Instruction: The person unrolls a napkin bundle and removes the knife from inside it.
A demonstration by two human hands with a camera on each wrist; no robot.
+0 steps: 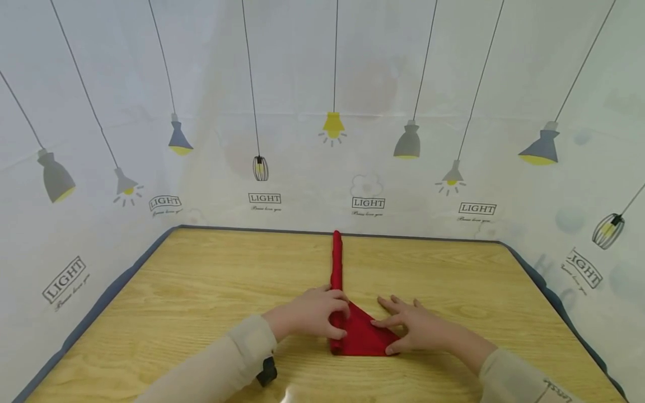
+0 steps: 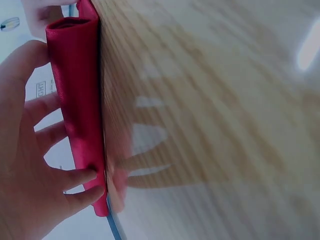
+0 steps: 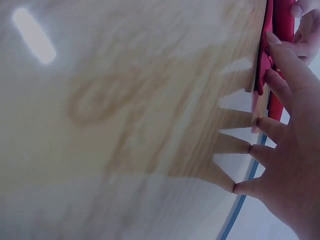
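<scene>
A red cloth (image 1: 364, 330) lies on the table, part of it rolled into a long narrow tube (image 1: 336, 260) that runs away from me. Its remaining flat part forms a triangle to the right of the roll's near end. My left hand (image 1: 317, 313) arches across the roll and holds it, thumb and fingers on both sides. In the left wrist view, the roll's hollow end (image 2: 74, 24) faces the camera. My right hand (image 1: 420, 324) spreads at the triangle's right corner, its thumb and index finger touching the cloth. Its other fingertips (image 3: 270, 127) rest on the wooden tabletop.
The wood-grain table (image 1: 242, 263) has a dark blue border along its edges. White sheeting (image 1: 297, 73) printed with hanging lamps stands behind and at both sides. A small black object (image 1: 267, 371) shows under the left sleeve.
</scene>
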